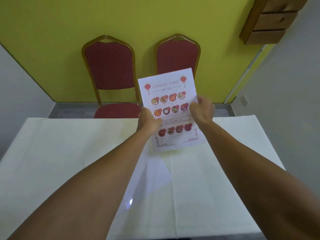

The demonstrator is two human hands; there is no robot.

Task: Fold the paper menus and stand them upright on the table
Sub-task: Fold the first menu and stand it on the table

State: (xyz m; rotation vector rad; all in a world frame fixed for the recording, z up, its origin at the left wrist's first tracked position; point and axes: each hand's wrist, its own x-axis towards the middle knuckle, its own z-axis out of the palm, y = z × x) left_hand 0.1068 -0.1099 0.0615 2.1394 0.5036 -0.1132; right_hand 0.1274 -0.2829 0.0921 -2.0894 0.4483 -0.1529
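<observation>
- The left hand [150, 118] has its grip clamped on the left edge of a paper menu [170, 108], about halfway down the sheet, thumb over the printed face.
- The right hand [203, 108] pinches the menu's right edge at nearly the same height, its fingers [199, 100] curled onto the front of the page; this grip too is closed on the paper.
- The menu is held up in the air, unfolded and tilted slightly, its printed side toward the camera. The heading reads "CHINESE FOOD MENU", with rows of round dish pictures below it and a red lantern in each upper corner.
- The menu's lower edge hangs just above the table [57, 153]; whether it touches the cloth cannot be told.
- The table, covered with a white cloth, lies below and nearer the camera than the menu.
- More white sheets [147, 184] lie flat on the table below the menu, between the two forearms, blank side up; how many cannot be told.
- Behind the menu, on the table's far side, stand two red padded chairs with gold frames: one chair [109, 66] to the menu's upper left, the other chair [177, 54] directly behind its top edge.
- Behind the chairs is a yellow-green wall [52, 23].
- Up and right of the menu, wooden boxes [270, 21] are mounted on the wall.
</observation>
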